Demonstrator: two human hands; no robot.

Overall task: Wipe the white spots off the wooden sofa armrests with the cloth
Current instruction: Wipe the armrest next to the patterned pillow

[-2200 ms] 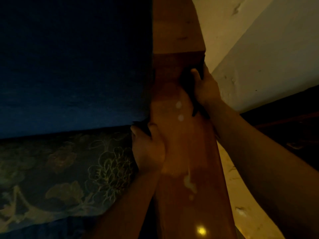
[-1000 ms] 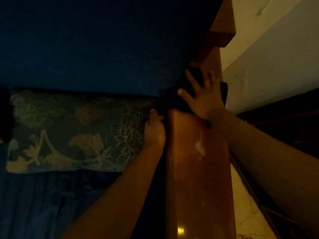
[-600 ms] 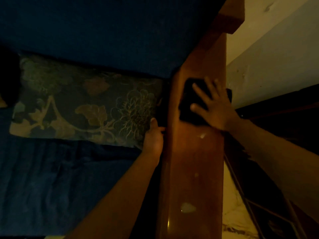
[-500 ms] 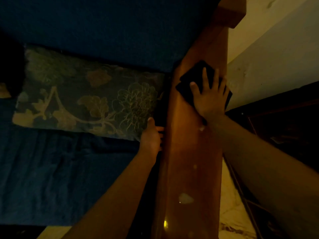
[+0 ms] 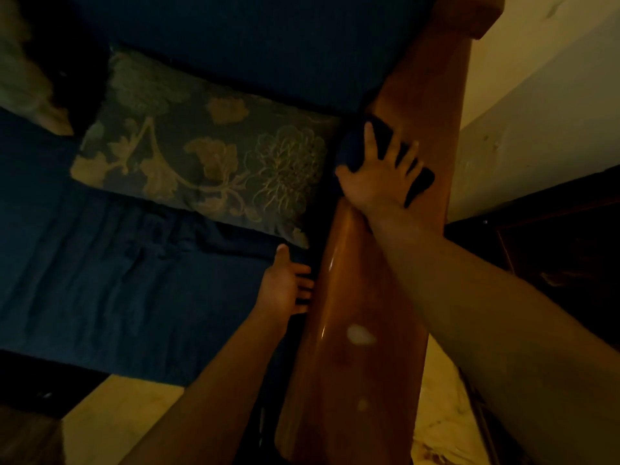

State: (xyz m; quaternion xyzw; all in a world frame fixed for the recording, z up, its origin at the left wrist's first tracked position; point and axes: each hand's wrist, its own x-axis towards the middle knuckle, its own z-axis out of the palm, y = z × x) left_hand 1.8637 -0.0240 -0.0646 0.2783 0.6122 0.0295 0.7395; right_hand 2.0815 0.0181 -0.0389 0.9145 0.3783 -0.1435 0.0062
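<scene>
The brown wooden armrest (image 5: pixel 349 374) runs from the bottom middle up to the top right. A dark cloth (image 5: pixel 355 149) lies on it near the sofa back, and my right hand (image 5: pixel 379 176) presses flat on the cloth with fingers spread. A large white spot (image 5: pixel 360 333) shows on the wood lower down, and a small faint white spot (image 5: pixel 362 404) sits below it. My left hand (image 5: pixel 285 286) rests against the inner side of the armrest, fingers straight, holding nothing.
A blue sofa seat (image 5: pixel 117 280) and blue backrest (image 5: pixel 251 45) fill the left. A floral cushion (image 5: pixel 208 162) leans by the armrest. A pale wall (image 5: pixel 536 112) and dark furniture (image 5: pixel 570 256) stand to the right. Light floor (image 5: pixel 124 417) shows below.
My right hand has slid the cloth towards the inner edge of the armrest near the sofa back. My left hand stays against the armrest's inner side. The view has shifted.
</scene>
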